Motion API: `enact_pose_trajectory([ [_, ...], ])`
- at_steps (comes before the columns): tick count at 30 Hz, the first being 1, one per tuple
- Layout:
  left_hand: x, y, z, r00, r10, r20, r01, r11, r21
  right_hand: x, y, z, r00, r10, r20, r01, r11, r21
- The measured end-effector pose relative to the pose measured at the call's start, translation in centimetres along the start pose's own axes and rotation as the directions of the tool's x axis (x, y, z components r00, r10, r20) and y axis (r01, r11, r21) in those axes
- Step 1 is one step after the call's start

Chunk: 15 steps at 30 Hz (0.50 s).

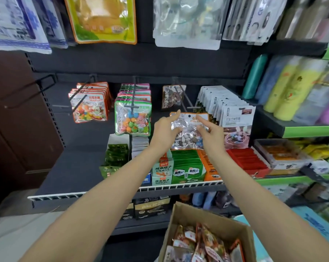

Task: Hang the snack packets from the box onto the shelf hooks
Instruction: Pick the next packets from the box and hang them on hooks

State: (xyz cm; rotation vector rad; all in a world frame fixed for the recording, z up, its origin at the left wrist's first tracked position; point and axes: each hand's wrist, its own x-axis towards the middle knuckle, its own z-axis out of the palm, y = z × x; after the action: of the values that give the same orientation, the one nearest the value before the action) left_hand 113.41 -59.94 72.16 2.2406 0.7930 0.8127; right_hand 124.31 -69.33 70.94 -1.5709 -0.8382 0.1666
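Note:
Both my hands hold one clear snack packet point(188, 131) with an orange top edge and pebble-like sweets inside. My left hand point(164, 130) pinches its upper left corner; my right hand point(210, 129) pinches the top right, beside the hang hole. The packet hangs just below the tip of a shelf hook point(189, 104). One matching packet point(172, 96) hangs far back on that hook. The cardboard box point(207, 237) at the bottom right holds several more packets.
Hooks to the left carry candy packets point(90, 107) and green-edged packets point(132, 118); white packets point(233, 118) hang to the right. An empty hook point(27, 91) juts out at far left. Boxed snacks point(186, 167) fill the shelf below, behind a white wire rail point(103, 192).

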Motion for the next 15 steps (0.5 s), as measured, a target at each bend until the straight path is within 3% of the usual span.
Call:
enact_pose_trajectory([
  [15,1.3,-1.3,1.3,0.998,-0.004,-0.055,0.005,1.0,0.013,2.0,1.4,0.4,0.998,-0.054,0.025,0.056,0.997,-0.047],
])
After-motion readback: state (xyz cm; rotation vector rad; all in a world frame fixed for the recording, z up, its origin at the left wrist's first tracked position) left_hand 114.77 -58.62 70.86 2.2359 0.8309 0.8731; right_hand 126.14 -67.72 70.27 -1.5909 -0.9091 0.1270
